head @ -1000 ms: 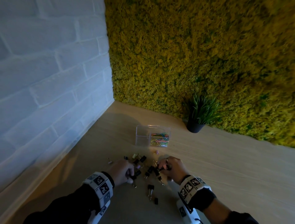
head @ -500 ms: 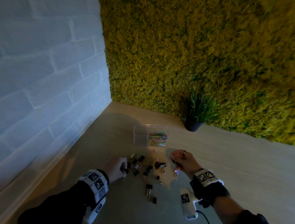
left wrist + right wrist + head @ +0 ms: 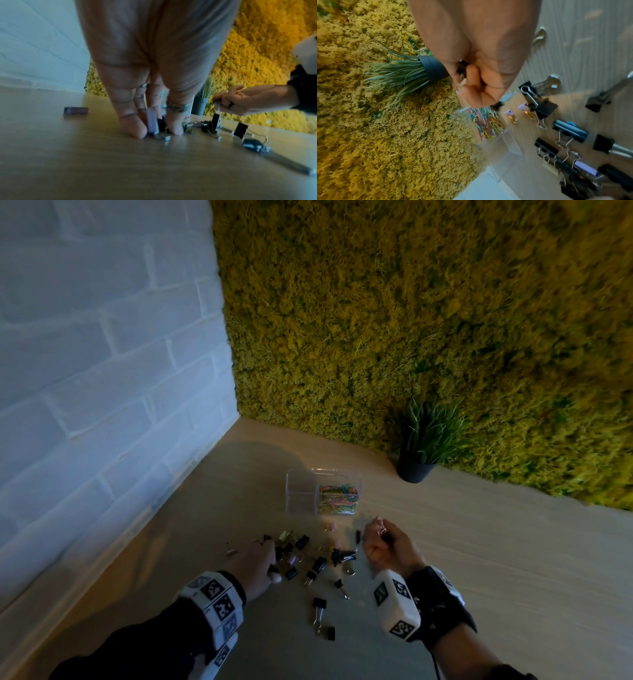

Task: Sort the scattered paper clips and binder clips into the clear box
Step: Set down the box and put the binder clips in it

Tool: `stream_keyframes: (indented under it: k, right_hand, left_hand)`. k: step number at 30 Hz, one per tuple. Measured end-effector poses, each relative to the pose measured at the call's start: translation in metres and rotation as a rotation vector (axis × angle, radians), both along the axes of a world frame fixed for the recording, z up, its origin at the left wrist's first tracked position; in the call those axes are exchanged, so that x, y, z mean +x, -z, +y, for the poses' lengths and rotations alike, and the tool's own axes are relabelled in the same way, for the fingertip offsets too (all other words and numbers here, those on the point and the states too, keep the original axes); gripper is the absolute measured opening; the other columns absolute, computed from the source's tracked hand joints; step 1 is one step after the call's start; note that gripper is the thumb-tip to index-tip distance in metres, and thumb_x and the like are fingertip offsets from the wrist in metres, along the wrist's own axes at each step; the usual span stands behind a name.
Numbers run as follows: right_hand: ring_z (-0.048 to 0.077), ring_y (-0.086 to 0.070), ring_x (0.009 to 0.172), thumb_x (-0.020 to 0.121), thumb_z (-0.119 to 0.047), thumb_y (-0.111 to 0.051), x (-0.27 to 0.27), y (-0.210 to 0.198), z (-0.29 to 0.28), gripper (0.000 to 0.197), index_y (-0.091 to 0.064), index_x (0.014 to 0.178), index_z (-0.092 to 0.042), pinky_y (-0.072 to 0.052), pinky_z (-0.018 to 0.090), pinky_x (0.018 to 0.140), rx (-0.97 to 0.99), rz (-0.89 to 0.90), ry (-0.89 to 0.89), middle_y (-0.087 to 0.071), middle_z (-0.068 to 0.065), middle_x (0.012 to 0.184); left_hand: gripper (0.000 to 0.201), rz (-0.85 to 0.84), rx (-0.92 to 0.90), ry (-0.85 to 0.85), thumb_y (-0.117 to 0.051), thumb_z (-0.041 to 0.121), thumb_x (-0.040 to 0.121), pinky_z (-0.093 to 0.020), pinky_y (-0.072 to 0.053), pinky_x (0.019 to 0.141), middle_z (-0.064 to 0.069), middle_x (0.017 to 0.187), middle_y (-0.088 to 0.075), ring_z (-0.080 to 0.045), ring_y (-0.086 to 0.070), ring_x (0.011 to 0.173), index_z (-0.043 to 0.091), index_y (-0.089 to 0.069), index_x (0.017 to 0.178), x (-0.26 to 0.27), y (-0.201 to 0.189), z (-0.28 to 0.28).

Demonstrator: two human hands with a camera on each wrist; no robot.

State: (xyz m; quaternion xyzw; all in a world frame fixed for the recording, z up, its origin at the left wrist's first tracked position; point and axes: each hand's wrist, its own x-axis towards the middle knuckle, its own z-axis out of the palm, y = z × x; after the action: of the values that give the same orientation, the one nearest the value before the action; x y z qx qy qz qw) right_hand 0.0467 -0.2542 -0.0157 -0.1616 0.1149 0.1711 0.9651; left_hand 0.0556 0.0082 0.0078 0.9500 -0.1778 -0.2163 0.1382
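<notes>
Worktop (image 3: 479, 542) of pale wood fills the lower half of the head view, walled by white brick at nine o'clock and moss at twelve; a potted plant (image 3: 423, 446) stands at one o'clock of the box.

Box (image 3: 322, 491), clear and split in two, sits at twelve o'clock of the hands, well apart from them; its right compartment holds coloured paper clips (image 3: 337, 499), its left looks empty, though glare makes that hard to confirm.

Left hand (image 3: 255, 565) is down on the worktop at nine o'clock of the pile; in the left wrist view its fingers (image 3: 135, 127) press together on a lilac clip (image 3: 151, 123) standing on edge, pinching it between fingertips.

Right hand (image 3: 385, 546) is raised at three o'clock of the pile, curled into a loose fist round small black clips (image 3: 462, 67), wire handles poking out between the fingers.

Binder clips (image 3: 317, 565), black with a few pink and gold, lie scattered between the two hands and trail toward six o'clock; none appears to be in the box.

Judged step: gathering binder clips, paper clips apparently done; next, the right hand would need to carry its load toward twelve o'clock, over the left compartment, and spread only once above the rim; the left needs a firm pinch before lifting, since small clips slip.
</notes>
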Motion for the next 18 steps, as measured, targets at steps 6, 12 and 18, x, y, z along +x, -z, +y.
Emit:
stream_keyframes:
  k: [6, 12, 18]
  right_hand:
    - [0.009, -0.039, 0.030, 0.025, -0.002, -0.093, 0.001, -0.011, 0.012, 0.047, -0.057, 0.056, -0.008, -0.035, 0.016, 0.031, -0.176, 0.062, 0.082, -0.052, 0.002, 0.049]
    - [0.007, -0.046, 0.036, 0.084, -0.013, -0.056, 0.006, -0.026, 0.011, 0.005, -0.057, 0.080, -0.012, -0.038, 0.014, 0.034, -0.602, 0.201, 0.017, -0.061, -0.001, 0.054]
    - [0.007, -0.026, 0.031, 0.098, -0.037, -0.034, 0.021, -0.035, 0.028, 0.048, -0.034, 0.054, -0.019, -0.019, 0.014, 0.036, -1.077, 0.176, -0.122, -0.037, -0.002, 0.047]
  left_hand:
    - [0.007, 0.075, 0.071, -0.008, -0.038, 0.020, 0.097, -0.034, -0.038, 0.089, -0.003, 0.094, -0.048, -0.019, -0.050, 0.088, 0.016, -0.042, 0.093, 0.005, -0.005, -0.005]
    - [0.012, 0.569, -0.639, -0.447, -0.038, 0.003, 0.097, -0.014, -0.042, 0.041, -0.004, 0.073, -0.049, -0.007, -0.054, 0.051, 0.008, -0.043, 0.088, 0.015, -0.013, 0.006]
    - [0.032, 1.082, -1.504, -0.812, -0.082, 0.002, 0.036, -0.018, -0.043, 0.036, -0.009, 0.050, -0.052, -0.015, -0.048, 0.035, -0.001, -0.062, 0.060, 0.022, -0.018, 0.004]
